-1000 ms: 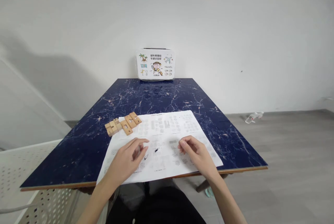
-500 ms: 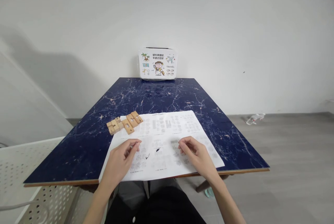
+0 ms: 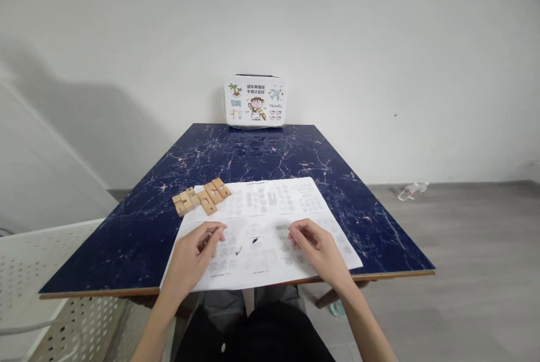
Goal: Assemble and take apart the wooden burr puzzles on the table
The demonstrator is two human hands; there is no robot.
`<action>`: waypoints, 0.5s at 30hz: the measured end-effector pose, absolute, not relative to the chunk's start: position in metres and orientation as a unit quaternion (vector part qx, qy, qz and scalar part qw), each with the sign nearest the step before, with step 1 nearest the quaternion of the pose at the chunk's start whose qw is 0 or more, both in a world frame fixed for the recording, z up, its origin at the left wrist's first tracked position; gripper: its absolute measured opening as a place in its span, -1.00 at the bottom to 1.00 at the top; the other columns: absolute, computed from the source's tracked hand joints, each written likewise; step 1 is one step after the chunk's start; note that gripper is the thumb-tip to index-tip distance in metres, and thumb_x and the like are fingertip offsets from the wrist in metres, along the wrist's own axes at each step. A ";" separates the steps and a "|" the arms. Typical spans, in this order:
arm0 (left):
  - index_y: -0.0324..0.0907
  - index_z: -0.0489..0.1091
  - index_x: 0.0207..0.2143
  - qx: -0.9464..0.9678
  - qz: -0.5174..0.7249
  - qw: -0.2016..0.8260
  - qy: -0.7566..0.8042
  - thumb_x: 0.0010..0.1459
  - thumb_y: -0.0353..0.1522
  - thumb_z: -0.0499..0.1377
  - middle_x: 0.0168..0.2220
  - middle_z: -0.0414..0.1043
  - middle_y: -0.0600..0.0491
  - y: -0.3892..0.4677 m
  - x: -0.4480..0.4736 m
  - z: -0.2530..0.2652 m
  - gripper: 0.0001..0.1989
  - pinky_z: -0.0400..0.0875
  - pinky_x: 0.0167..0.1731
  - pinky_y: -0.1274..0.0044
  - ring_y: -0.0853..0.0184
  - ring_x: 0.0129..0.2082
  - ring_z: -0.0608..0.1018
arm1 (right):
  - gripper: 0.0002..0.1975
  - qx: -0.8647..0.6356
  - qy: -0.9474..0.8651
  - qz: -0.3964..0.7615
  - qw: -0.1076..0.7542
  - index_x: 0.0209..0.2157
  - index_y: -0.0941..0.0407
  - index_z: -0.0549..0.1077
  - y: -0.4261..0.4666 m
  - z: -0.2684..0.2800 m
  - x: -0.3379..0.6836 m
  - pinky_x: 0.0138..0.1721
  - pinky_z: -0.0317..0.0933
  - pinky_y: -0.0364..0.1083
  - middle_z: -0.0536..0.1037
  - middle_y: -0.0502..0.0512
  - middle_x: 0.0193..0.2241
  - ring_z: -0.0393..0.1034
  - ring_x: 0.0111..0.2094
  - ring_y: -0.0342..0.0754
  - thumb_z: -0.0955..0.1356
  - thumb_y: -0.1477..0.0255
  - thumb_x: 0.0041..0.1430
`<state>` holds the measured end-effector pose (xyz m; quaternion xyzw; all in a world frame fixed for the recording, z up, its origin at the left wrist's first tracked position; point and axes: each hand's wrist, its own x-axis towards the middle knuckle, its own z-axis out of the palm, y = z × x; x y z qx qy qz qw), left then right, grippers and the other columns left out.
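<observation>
A large white printed sheet point(image 3: 257, 272) with pale diagrams lies at the near side of the table. My left hand point(image 3: 192, 252) rests on its left part, loosely curled, thumb against the fingertips, with nothing seen in it. Over the right part rests my right hand point(image 3: 316, 247), curled the same way, also holding nothing that I can see. Beyond my left hand, notched wooden blocks point(image 3: 185, 202) sit close together at the sheet's upper left corner. Beside them lie flat wooden pieces with cut-outs point(image 3: 207, 203), marked with numbers. Two small dark marks show between my hands.
The dark blue marbled table point(image 3: 261, 154) reaches back to the wall. At its far edge stands a white case point(image 3: 256, 102) with cartoon prints. A perforated white rack point(image 3: 25, 261) is at the left. A clear plastic item point(image 3: 411, 191) lies on the floor to the right.
Both hands stay in nearly the same place and pose. The view has shifted very slightly; the blocks and the sheet have not moved.
</observation>
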<state>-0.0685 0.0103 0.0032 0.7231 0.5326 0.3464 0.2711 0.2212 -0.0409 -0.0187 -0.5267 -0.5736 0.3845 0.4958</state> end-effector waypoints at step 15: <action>-0.16 0.48 -0.15 0.673 0.393 0.310 0.544 0.28 -0.13 0.17 -0.38 0.53 0.04 0.012 -0.071 -0.003 -0.71 0.37 -0.46 0.53 0.40 -0.56 0.42 | -0.66 -0.527 -0.576 0.383 0.494 -0.23 0.07 0.50 -0.041 -0.022 0.224 -0.24 0.32 -0.03 0.59 0.13 -0.31 0.47 -0.29 0.04 0.32 0.08 0.39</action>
